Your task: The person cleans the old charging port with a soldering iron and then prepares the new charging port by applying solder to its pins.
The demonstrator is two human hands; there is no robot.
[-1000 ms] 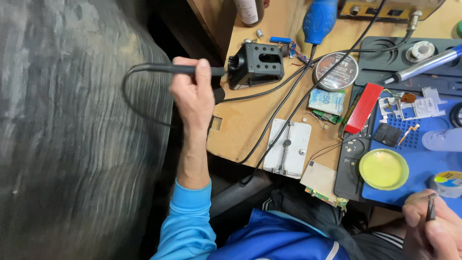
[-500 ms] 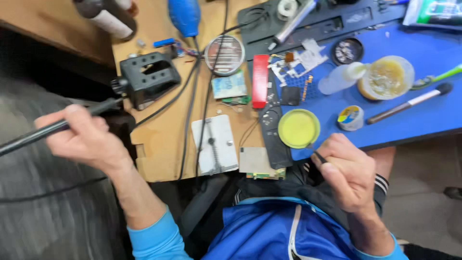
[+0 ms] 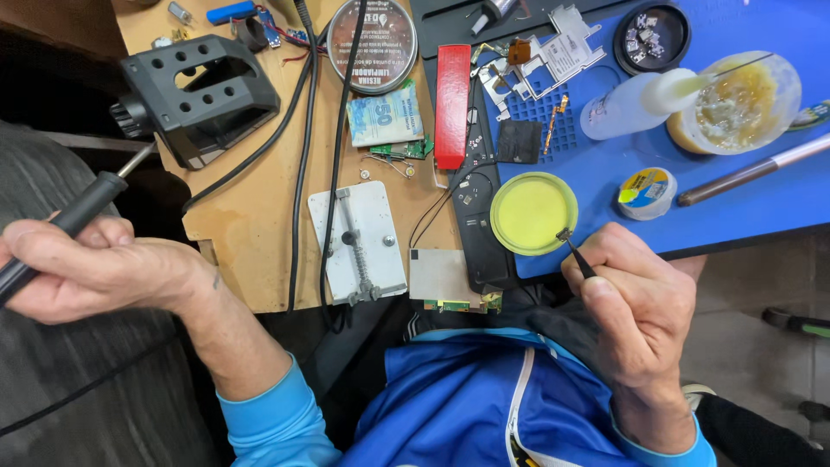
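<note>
The left hand is closed around the black-handled soldering iron, its tip held off the bench beside the black perforated iron stand; the right hand pinches thin black tweezers, tips at the rim of the round yellow dish. Judged progress — tools in hand, no joint being made, iron not parked. Count — one iron, one stand, one tweezers, one yellow dish.

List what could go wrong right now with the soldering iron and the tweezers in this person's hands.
1. The left hand holds the black-handled soldering iron off the wooden bench; its tip points at the black plastic stand, close to black cables, and might scorch them.
2. The right hand pinches thin metal tweezers at the yellow round dish near the blue mat's edge; a nudge could knock it off.
</note>
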